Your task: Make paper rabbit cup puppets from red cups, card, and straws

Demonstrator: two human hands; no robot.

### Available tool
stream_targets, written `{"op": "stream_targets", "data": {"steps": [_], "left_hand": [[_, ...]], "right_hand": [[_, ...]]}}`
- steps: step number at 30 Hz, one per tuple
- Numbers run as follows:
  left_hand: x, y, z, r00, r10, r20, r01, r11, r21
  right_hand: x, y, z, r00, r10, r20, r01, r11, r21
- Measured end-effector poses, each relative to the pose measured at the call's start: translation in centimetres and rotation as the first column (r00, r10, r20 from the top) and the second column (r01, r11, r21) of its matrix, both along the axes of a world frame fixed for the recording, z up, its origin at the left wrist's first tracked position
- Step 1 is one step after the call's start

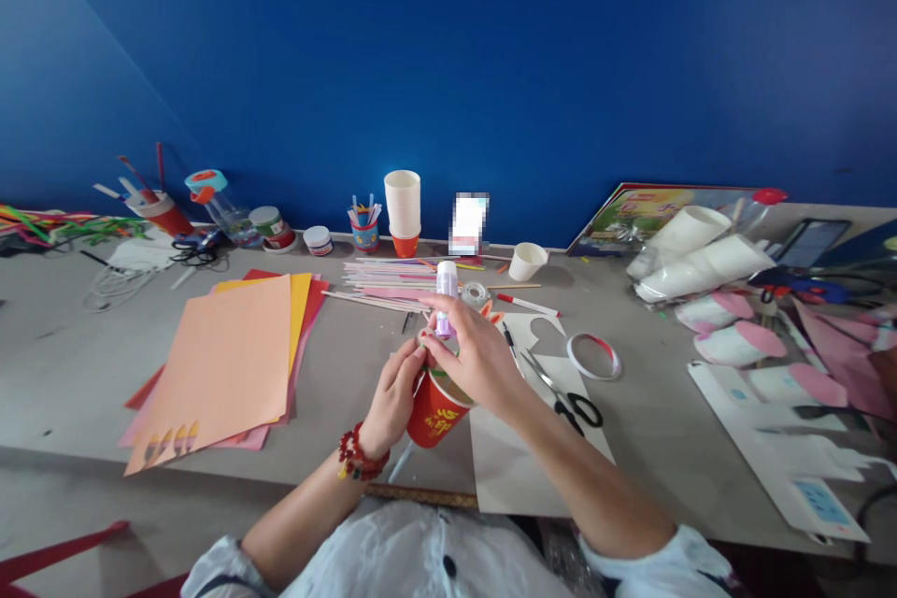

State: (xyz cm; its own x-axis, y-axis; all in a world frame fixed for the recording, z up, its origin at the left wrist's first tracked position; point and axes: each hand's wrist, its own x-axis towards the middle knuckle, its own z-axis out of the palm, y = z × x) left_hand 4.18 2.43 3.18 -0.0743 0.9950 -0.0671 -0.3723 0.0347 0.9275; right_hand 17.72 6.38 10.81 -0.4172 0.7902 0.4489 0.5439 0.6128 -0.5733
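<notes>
Red paper cup [435,416] tilted between two hands over the desk [336,374].
The left hand [391,397] has its grip closed on the cup's left side; the right hand's [483,355] grip meets it at the rim, though whether it pinches anything cannot be told. The cup lies below both sets of fingertips. Beyond stand a purple-and-white glue stick [447,282], thin pale sticks [385,276] and stacked white paper cups [403,204].

Soft, uneven light; stretched edges
</notes>
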Motion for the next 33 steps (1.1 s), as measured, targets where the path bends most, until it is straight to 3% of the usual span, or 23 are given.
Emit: {"op": "stream_targets", "data": {"steps": [16,23,25,29,33], "left_hand": [[-0.1,0.0,-0.3,1.0,0.017,0.007,-0.017,1.0,0.012],[0.1,0.1,1.5,0.986,-0.084,0.144,0.076,0.995,0.058],[0.1,0.2,1.9,0.977,-0.101,0.186,0.086,0.993,0.086],[0.0,0.5,2.0,0.976,-0.038,0.213,0.008,0.99,0.143],[0.1,0.7,1.9,0.98,0.028,0.199,-0.065,0.981,0.185]], "right_hand": [[-0.5,-0.2,0.0,0.993,-0.061,0.098,0.043,0.982,0.182],[2.3,-0.4,0.9,0.991,-0.079,-0.108,0.108,0.948,0.3],[3.3,-0.8,0.2,0.977,-0.099,-0.19,0.148,0.953,0.266],[4.6,-2.2,-2.7,0.892,-0.152,-0.427,0.194,0.979,0.057],[4.1,-3.7,-5.5,0.727,-0.152,-0.669,0.055,0.985,-0.164]]}}
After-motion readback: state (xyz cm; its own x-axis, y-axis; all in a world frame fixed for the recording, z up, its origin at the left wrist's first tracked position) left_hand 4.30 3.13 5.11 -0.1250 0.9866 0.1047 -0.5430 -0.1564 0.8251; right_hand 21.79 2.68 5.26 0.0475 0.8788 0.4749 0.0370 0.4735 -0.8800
